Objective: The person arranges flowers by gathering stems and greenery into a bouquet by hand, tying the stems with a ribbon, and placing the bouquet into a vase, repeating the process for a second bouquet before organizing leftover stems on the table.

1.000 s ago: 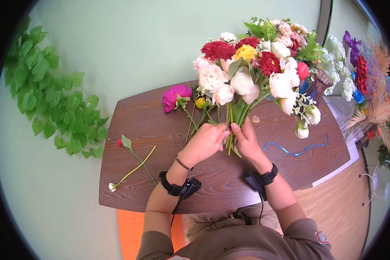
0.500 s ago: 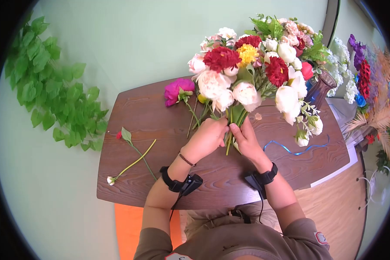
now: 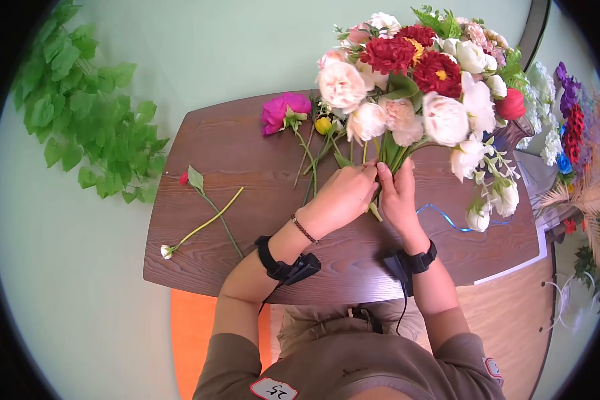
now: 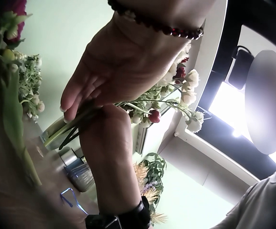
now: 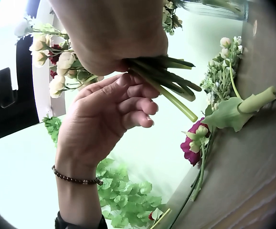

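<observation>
A mixed bouquet of red, white, pink and yellow flowers leans over the table, its stems gathered between both hands. My left hand, wearing a bead bracelet, curls its fingers at the stems from the left. On the other side, my right hand grips the stems with its thumb up along them. In the right wrist view, cut stem ends stick out below the right hand, with the left hand's curled fingers beside them. The left wrist view shows both hands meeting around the stems.
A magenta flower and a yellow bud lie left of the bouquet. Further left are a small red flower and a white bud on stems. A blue ribbon and a glass vase are at the right.
The bouquet and both hands have shifted to the right in the head view, and the flower heads look larger. The table has moved upward in that view. Both hands have stayed at the stems.
</observation>
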`<action>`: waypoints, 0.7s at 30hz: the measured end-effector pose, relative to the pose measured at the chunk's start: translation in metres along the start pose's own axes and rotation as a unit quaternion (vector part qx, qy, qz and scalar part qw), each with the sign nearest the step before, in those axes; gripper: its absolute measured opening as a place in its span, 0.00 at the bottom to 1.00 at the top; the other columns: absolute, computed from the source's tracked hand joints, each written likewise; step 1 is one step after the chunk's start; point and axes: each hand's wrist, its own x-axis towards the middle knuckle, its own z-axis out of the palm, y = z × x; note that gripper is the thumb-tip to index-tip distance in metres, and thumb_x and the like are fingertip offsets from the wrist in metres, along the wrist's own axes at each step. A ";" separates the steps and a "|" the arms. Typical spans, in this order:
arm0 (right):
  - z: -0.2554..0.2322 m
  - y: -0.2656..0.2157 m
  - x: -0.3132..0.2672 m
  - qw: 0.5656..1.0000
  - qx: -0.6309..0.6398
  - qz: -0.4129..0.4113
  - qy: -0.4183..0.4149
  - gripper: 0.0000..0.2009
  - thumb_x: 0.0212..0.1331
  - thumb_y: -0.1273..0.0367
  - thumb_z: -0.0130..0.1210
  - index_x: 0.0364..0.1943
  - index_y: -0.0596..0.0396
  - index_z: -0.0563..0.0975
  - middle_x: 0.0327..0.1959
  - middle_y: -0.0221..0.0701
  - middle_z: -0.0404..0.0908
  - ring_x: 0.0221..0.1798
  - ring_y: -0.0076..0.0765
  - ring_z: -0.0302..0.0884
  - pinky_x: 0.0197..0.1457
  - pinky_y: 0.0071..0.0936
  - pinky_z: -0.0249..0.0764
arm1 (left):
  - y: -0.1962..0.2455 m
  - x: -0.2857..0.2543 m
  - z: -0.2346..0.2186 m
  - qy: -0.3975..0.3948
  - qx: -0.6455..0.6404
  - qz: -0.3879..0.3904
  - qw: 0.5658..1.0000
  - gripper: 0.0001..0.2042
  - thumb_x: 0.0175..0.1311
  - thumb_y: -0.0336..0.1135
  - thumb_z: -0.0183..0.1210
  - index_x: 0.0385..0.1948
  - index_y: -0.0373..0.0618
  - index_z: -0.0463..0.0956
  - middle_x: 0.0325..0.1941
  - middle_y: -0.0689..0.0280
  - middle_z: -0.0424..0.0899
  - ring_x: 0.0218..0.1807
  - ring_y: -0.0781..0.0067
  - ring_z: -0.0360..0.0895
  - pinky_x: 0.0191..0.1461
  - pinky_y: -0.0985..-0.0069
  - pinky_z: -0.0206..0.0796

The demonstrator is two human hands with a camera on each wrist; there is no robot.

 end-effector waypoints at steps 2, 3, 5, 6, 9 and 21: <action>0.002 -0.001 -0.002 1.000 -0.011 -0.003 0.023 0.07 0.65 0.74 0.43 0.45 0.61 0.67 0.37 0.31 0.75 0.39 0.27 0.71 0.47 0.25 0.67 | 0.000 0.001 -0.004 -0.010 0.002 -0.007 1.000 0.10 0.56 0.22 0.51 0.40 0.32 0.69 0.31 0.48 0.78 0.29 0.49 0.78 0.33 0.63 0.70; 0.000 -0.005 -0.002 1.000 -0.022 0.005 0.016 0.07 0.65 0.75 0.43 0.45 0.60 0.66 0.35 0.32 0.75 0.36 0.26 0.70 0.42 0.23 0.67 | 0.000 0.001 -0.007 -0.027 -0.006 -0.029 0.999 0.10 0.56 0.23 0.51 0.40 0.32 0.71 0.28 0.49 0.79 0.28 0.53 0.79 0.32 0.65 0.70; -0.002 -0.003 -0.001 0.999 -0.033 0.014 0.010 0.07 0.65 0.75 0.42 0.45 0.60 0.65 0.34 0.32 0.74 0.34 0.24 0.70 0.38 0.22 0.68 | -0.006 0.001 -0.015 -0.045 -0.014 -0.051 0.998 0.09 0.56 0.23 0.51 0.39 0.33 0.72 0.26 0.50 0.79 0.26 0.56 0.80 0.31 0.67 0.71; -0.005 0.005 0.001 1.000 -0.021 0.013 0.005 0.07 0.65 0.76 0.42 0.46 0.60 0.64 0.33 0.32 0.74 0.32 0.24 0.69 0.36 0.21 0.68 | -0.013 0.000 -0.020 -0.040 -0.016 -0.084 0.996 0.09 0.57 0.24 0.50 0.37 0.33 0.74 0.25 0.51 0.79 0.25 0.59 0.81 0.30 0.69 0.71; -0.005 0.005 0.003 0.999 0.032 0.008 -0.003 0.07 0.65 0.76 0.41 0.46 0.59 0.64 0.30 0.30 0.72 0.30 0.22 0.66 0.34 0.20 0.66 | -0.044 0.003 -0.025 0.030 0.059 -0.196 0.978 0.07 0.57 0.26 0.51 0.33 0.35 0.77 0.25 0.53 0.80 0.26 0.62 0.81 0.31 0.72 0.72; -0.006 0.005 0.002 0.992 0.096 0.024 -0.084 0.07 0.66 0.73 0.41 0.45 0.61 0.64 0.30 0.30 0.70 0.33 0.25 0.68 0.41 0.24 0.67 | -0.140 -0.025 -0.006 0.143 0.195 -0.211 0.947 0.08 0.50 0.33 0.58 0.28 0.39 0.78 0.30 0.49 0.79 0.36 0.47 0.78 0.39 0.57 0.70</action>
